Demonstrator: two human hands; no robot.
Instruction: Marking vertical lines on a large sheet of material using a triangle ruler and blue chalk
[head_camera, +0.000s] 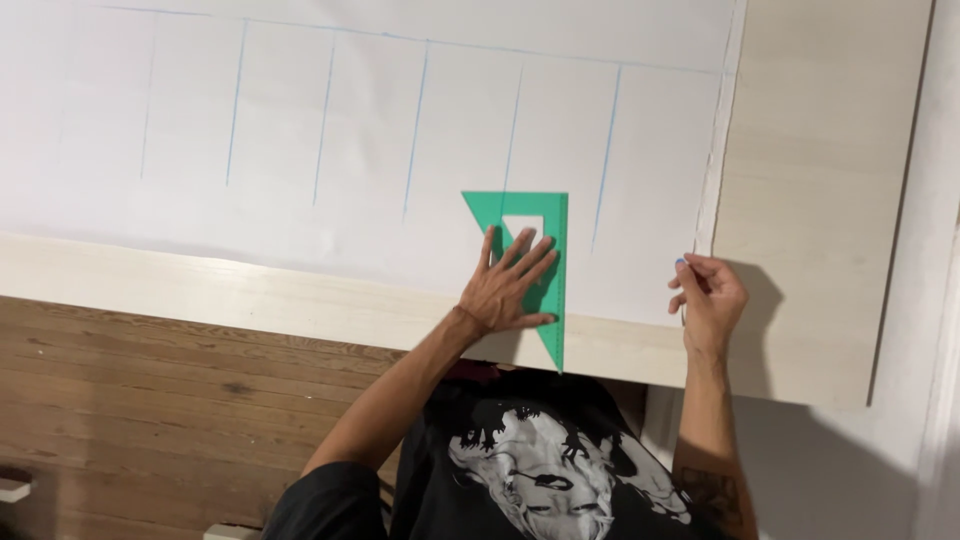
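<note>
The left hand is spread wide and pressed flat on the green set square, whose long straight edge runs away from the body, just right of the fingers. The right hand, nearby, is pinched on a blue pencil beside that edge, over white paper ruled with faint blue lines.

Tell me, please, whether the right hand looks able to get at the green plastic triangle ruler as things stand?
Probably yes: the right hand, pinching a small blue-tipped pencil, hovers beside the green plastic triangle ruler, with only bare white paper between them. The left hand covers part of it.
</note>
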